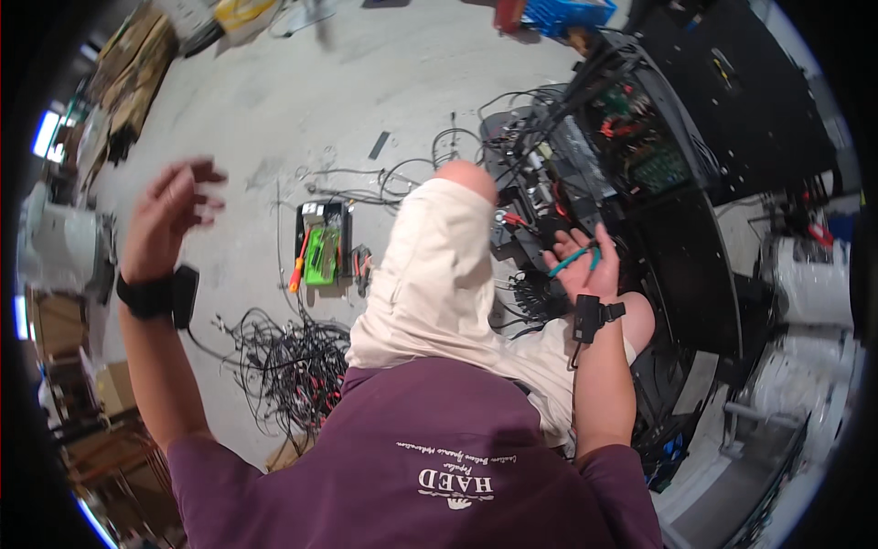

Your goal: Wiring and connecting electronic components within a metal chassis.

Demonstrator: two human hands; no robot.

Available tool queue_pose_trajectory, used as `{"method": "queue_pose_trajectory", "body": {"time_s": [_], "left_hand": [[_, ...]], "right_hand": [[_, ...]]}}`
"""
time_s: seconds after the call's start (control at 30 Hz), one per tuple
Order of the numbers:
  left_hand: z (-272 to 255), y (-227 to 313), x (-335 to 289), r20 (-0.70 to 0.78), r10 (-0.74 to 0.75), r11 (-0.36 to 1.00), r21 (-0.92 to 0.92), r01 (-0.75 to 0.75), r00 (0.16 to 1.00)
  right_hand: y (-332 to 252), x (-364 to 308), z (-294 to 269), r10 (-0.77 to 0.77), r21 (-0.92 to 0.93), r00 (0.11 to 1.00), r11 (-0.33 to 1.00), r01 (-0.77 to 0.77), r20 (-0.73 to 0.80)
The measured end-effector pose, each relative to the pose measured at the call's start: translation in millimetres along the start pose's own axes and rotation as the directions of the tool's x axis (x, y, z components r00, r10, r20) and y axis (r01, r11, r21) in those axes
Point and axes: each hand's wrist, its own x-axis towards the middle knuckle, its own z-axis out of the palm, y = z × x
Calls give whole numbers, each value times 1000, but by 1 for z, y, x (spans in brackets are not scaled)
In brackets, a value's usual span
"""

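Observation:
My left hand (174, 218) is raised over the floor at the left, blurred, with its fingers apart and loosely bent. Nothing shows in it. My right hand (583, 267) is palm up beside my right knee, holding small pliers (569, 260) with teal handles across the palm and fingers. The pliers' jaws are hard to make out. Right behind that hand stands an opened black cabinet (681, 261) with green circuit boards (660, 169) inside. Dark cables and small parts, some with red pieces (515, 219), lie close to my right fingertips.
Left of my raised knee sits a black tray (346, 240) with a green box (322, 256) and an orange screwdriver (297, 273); other pliers (363, 267) lie beside it. A tangled cable heap (288, 366) covers the floor nearby. Wrapped white rolls (809, 284) stand far right, cardboard (137, 69) far left.

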Motion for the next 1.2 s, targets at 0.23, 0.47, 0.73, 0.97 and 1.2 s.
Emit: {"method": "queue_pose_trajectory", "body": {"time_s": [0.23, 0.47, 0.73, 0.97, 1.2], "left_hand": [[165, 88, 219, 272, 527, 806, -462, -371, 805], [357, -67, 276, 366, 97, 987, 87, -138, 926], [392, -173, 290, 544, 91, 927, 259, -270, 834], [396, -207, 291, 688, -252, 922, 384, -46, 680], [204, -203, 382, -109, 199, 776, 624, -88, 974]], "right_hand": [[40, -13, -1, 56, -177, 997, 982, -64, -50], [35, -21, -12, -165, -166, 980, 975, 146, -110], [16, -23, -5, -225, -169, 961, 966, 198, -159], [22, -12, 16, -198, -297, 965, 944, 142, -170], [21, -11, 21, -192, -345, 971, 929, 132, -145]]}}
